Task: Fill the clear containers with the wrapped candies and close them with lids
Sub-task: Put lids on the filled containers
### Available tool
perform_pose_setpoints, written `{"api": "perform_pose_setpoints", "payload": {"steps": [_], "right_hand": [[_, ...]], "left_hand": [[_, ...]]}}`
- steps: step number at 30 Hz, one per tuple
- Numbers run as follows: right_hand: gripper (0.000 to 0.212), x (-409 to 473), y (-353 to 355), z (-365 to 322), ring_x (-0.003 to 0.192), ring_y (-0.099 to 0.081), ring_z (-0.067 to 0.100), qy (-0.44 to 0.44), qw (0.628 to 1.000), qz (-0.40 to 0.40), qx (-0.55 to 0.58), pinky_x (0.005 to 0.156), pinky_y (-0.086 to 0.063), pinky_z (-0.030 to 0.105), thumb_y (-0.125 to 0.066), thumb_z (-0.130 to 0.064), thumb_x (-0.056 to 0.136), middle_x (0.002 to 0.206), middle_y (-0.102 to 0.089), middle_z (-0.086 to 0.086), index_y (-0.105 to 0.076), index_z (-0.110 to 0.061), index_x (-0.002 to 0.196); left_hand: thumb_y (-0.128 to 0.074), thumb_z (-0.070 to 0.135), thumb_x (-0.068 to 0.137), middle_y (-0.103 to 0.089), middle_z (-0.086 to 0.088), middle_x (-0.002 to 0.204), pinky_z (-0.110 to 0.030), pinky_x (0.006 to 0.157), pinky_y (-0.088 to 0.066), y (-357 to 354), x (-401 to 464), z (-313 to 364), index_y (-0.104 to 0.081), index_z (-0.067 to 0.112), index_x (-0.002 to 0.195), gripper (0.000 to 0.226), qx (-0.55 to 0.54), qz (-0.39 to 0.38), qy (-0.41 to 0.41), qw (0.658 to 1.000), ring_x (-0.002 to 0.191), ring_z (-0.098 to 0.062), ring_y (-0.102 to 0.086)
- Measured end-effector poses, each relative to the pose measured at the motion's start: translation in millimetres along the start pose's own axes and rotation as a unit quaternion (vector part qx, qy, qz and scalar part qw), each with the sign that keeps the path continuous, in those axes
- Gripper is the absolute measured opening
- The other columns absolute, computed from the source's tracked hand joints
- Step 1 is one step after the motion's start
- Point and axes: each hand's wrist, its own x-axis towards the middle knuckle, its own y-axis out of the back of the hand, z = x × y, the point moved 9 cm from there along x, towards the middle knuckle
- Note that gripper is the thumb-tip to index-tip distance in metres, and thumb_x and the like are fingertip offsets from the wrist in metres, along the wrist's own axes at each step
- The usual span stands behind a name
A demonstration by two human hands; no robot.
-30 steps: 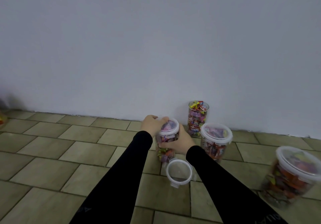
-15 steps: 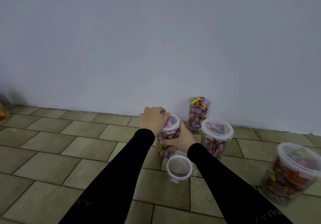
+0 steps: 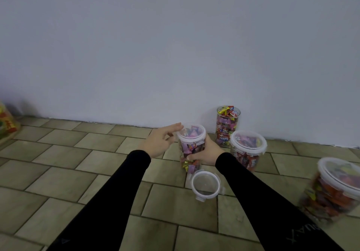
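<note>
at the middle of the tiled floor, just short of the pale wall, stands a tall clear plastic container packed with wrapped candies (image 3: 191,153), its white-rimmed clear lid (image 3: 191,132) already seated on top. the right hand (image 3: 206,154) wraps the container's body from the four o'clock side, fingers curled round the lower wall, most likely to keep it from sliding or tipping while the lid clips are worked. the left hand (image 3: 160,141) sits at nine o'clock of the lid, fingers loosely extended with the tips touching the rim and gripping nothing; it looks placed to press or snap a side latch, though whether every latch is down cannot be told. at six o'clock of this container a spare white-rimmed round lid (image 3: 206,185) lies flat on the tiles, probably kept within reach for the tall open cylinder of candies (image 3: 228,126), which stands lidless at one o'clock against the wall. a lidded wide clear tub of candies (image 3: 247,149) stands at three o'clock, just beside the right wrist, and another lidded tub (image 3: 335,188), blurred, is well apart at four o'clock. finished ones seem parked to the right to leave room. a colourful bag (image 3: 6,122) shows at the far nine o'clock edge.
</note>
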Motion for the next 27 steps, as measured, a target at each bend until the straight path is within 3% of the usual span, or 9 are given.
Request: {"api": "perform_pose_setpoints", "payload": {"steps": [3,6,9,12,14,17,20,24,27], "right_hand": [[0.098,0,-1,1,0.109,-0.045,0.007,-0.002,1.0,-0.004,-0.003,0.071,-0.033,0.001,-0.083,0.0,0.067,0.129,-0.052,0.002,-0.025,-0.01,0.146],[0.1,1,-2,0,0.109,-0.045,0.007,0.002,1.0,-0.005,-0.012,0.073,-0.033,0.003,-0.083,0.0,0.067,0.132,-0.052,0.004,-0.024,-0.01,0.146],[0.102,4,-3,0,0.111,-0.046,0.007,0.004,1.0,-0.008,-0.021,0.081,-0.035,0.008,-0.084,0.001,0.064,0.137,-0.051,0.005,-0.024,-0.009,0.146],[0.101,4,-3,0,0.11,-0.047,0.008,0.007,1.0,-0.006,-0.017,0.083,-0.037,0.01,-0.085,0.0,0.064,0.136,-0.052,0.005,-0.024,-0.007,0.145],[0.096,-1,-4,-2,0.11,-0.047,0.009,0.022,1.0,0.003,0.001,0.076,-0.038,0.003,-0.082,0.006,0.066,0.131,-0.052,0.004,-0.025,-0.006,0.143],[0.092,-6,-4,1,0.11,-0.05,0.012,0.04,0.998,0.033,0.03,0.067,-0.039,-0.002,-0.081,0.008,0.065,0.124,-0.054,0.004,-0.03,-0.008,0.14],[0.091,-3,-5,11,0.103,-0.054,0.014,0.038,0.997,0.055,0.046,0.069,-0.042,0.006,-0.084,0.003,0.063,0.113,-0.057,-0.004,-0.035,-0.016,0.137],[0.083,-1,-6,18,0.104,-0.058,0.02,0.02,0.995,0.071,0.07,0.084,-0.049,0.027,-0.084,0.004,0.062,0.108,-0.058,-0.005,-0.039,-0.016,0.129],[0.086,-1,-8,17,0.107,-0.058,0.019,0.024,0.993,0.091,0.074,0.09,-0.048,0.03,-0.084,0.002,0.063,0.113,-0.058,-0.002,-0.038,-0.013,0.133]], "left_hand": [[-0.061,0.002,0.091,-0.046,0.024,0.135,0.001,0.075,-0.035,0,-2,-3,-0.06,0.028,0.128,0.045,-0.009,0.021,-0.013,1.0,0.087,0.004,-0.051],[-0.066,0.007,0.088,-0.051,0.024,0.134,-0.005,0.084,-0.04,2,1,-3,-0.061,0.038,0.121,0.045,-0.005,0.02,-0.025,0.999,0.086,0.006,-0.053],[-0.065,0.006,0.089,-0.051,0.022,0.135,-0.016,0.095,-0.042,-1,1,-2,-0.063,0.032,0.123,0.043,-0.001,0.024,-0.018,1.0,0.087,-0.003,-0.054],[-0.064,0.009,0.089,-0.049,0.012,0.141,-0.024,0.105,-0.037,-3,-2,4,-0.061,0.025,0.127,0.041,0.024,0.027,-0.009,0.999,0.114,-0.011,-0.051],[-0.068,0.026,0.082,-0.048,0.006,0.141,-0.03,0.111,-0.029,-2,-4,23,-0.065,0.023,0.12,0.037,0.087,0.051,-0.044,0.994,0.13,-0.015,-0.039],[-0.068,0.054,0.07,-0.045,0.01,0.14,-0.034,0.105,-0.032,-11,-5,60,-0.07,0.027,0.101,0.041,0.147,0.087,-0.084,0.982,0.129,-0.013,-0.033],[-0.074,0.05,0.073,-0.05,0.013,0.136,-0.036,0.102,-0.034,-19,2,62,-0.065,0.028,0.101,0.037,0.193,0.09,-0.065,0.975,0.128,-0.012,-0.036],[-0.07,0.049,0.077,-0.059,0.011,0.128,-0.038,0.099,-0.039,-24,-2,49,-0.065,0.022,0.105,0.039,0.165,0.11,-0.091,0.976,0.117,-0.017,-0.042],[-0.065,0.044,0.082,-0.056,0.013,0.131,-0.041,0.095,-0.039,-28,-7,47,-0.063,0.023,0.107,0.033,0.193,0.133,-0.091,0.968,0.115,-0.017,-0.043]]}}
